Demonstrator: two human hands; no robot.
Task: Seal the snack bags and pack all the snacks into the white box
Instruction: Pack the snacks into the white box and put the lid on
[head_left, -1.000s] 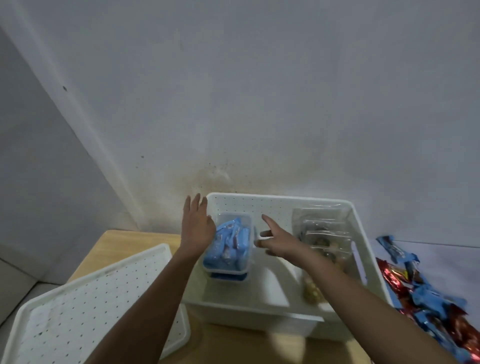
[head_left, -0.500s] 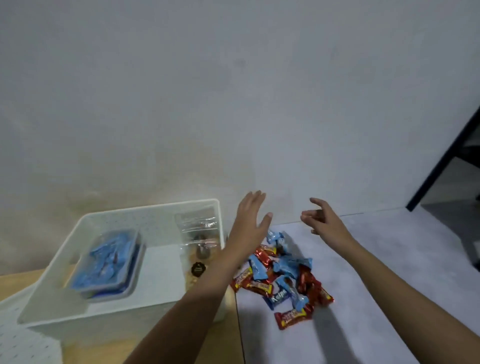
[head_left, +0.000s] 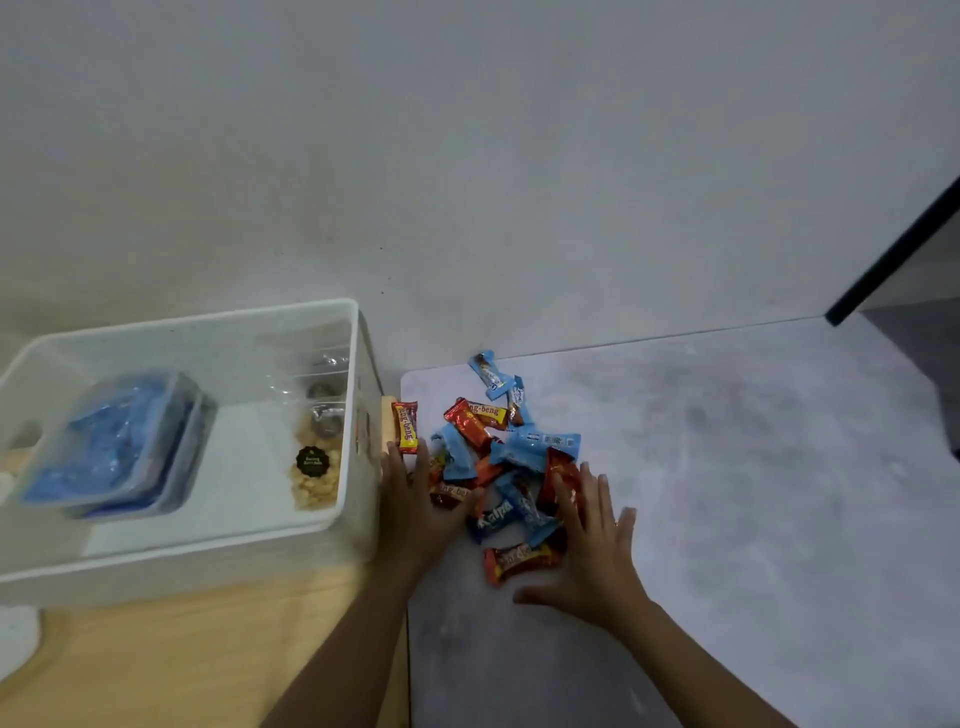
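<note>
White box (head_left: 208, 315) at left on wood table (head_left: 182, 654), holds blue-wrapper tub (head_left: 119, 441) and clear nut bag (head_left: 317, 480) by its right wall. Just beside that wall, left hand (head_left: 415, 512) lies flat, fingers straight, on the pile's left edge. Loose wrapped snacks (head_left: 519, 447) heaped on grey mat (head_left: 753, 493), outside the box. Right hand (head_left: 597, 556), fingers spread, rests on the pile's right side, gripping nothing. Step looks like gathering loose snacks; next move needs both hands closing in, scooping a bunch, lifting it over the box wall

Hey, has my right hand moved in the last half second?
Yes. The right hand has come down from above the pile of wrapped snacks and now lies open on the pile's right edge.
</note>
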